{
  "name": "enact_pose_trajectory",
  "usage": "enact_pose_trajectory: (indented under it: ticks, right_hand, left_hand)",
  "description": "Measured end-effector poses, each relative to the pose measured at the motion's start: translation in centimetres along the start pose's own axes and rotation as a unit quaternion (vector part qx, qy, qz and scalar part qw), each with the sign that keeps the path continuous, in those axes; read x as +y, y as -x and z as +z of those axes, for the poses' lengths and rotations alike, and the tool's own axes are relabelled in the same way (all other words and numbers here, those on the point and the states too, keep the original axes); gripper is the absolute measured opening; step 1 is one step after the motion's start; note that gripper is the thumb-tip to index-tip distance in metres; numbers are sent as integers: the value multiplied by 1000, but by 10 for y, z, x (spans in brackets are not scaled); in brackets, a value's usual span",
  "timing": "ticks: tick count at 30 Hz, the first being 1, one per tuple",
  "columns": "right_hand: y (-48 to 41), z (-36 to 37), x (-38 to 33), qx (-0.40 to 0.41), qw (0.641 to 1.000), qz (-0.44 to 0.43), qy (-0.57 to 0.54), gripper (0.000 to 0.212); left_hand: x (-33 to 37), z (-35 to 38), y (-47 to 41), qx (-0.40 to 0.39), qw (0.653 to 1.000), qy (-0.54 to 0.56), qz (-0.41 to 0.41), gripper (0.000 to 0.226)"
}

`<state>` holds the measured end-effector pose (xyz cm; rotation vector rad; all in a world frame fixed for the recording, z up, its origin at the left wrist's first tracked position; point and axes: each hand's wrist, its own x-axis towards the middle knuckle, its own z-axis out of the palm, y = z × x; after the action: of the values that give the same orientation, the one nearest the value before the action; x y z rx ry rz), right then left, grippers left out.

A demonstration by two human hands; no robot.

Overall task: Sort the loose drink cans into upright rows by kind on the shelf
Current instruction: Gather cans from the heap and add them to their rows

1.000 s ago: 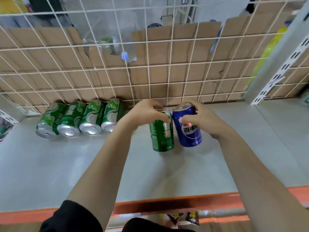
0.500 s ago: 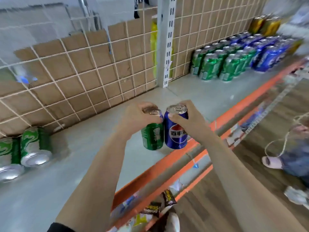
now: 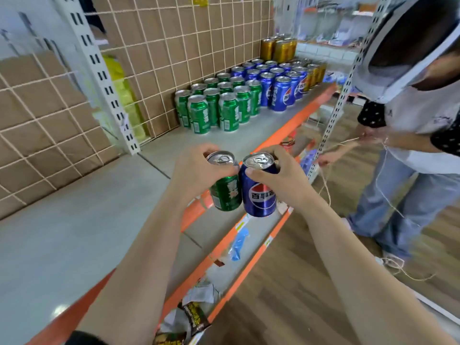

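- Currently left hand (image 3: 196, 170) is wrapped around a green can (image 3: 225, 185) near its top; right hand (image 3: 281, 178) grips a blue can (image 3: 260, 189) the same way. Both cans upright, sides touching, held in the air over the orange shelf edge (image 3: 199, 210) at frame centre.
- Blue can shows the Pepsi globe with Chinese characters; green can's print is too blurred to read.
- At 12 o'clock from the hands: upright rows on the grey shelf (image 3: 74, 232) — green cans (image 3: 216, 105), then blue Pepsi cans (image 3: 278, 85), then gold cans (image 3: 278, 49) at 1 o'clock by the wire grid back (image 3: 174, 46).
- Bare shelf between hands and the green rows, and from 8 to 10 o'clock.
- White slotted upright (image 3: 104, 78) at 10 o'clock.
- Lower shelf (image 3: 224, 275) at 6 o'clock holds wrappers.
- Second person (image 3: 410, 135) at 3 o'clock, handling string.
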<state>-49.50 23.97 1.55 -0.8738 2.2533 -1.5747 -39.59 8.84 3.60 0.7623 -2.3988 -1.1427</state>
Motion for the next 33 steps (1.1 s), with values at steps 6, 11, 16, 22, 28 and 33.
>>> enact_pose_trajectory:
  ticks: [6, 11, 16, 22, 28, 33]
  right_hand:
    - [-41, -33, 24, -19, 1000, -9, -21, 36]
    - [-93, -38, 33, -44, 999, -29, -13, 37]
    - [-158, -35, 33, -82, 995, -59, 4, 38]
    - [-229, -28, 35, -121, 990, -77, 4, 38]
    - [-279, -31, 47, -164, 984, -72, 22, 42]
    - [-316, -36, 59, -209, 971, -98, 53, 44]
  left_hand:
    - [24, 29, -30, 0, 1000, -13, 8, 22]
    - [30, 34, -71, 50, 997, -50, 9, 22]
    - [26, 32, -125, 116, 991, -65, -4, 32]
    - [17, 32, -183, 150, 981, -114, -55, 41]
    - [3, 38, -219, 151, 976, -143, -65, 43]
    - [-3, 47, -242, 143, 966, -197, -82, 30]
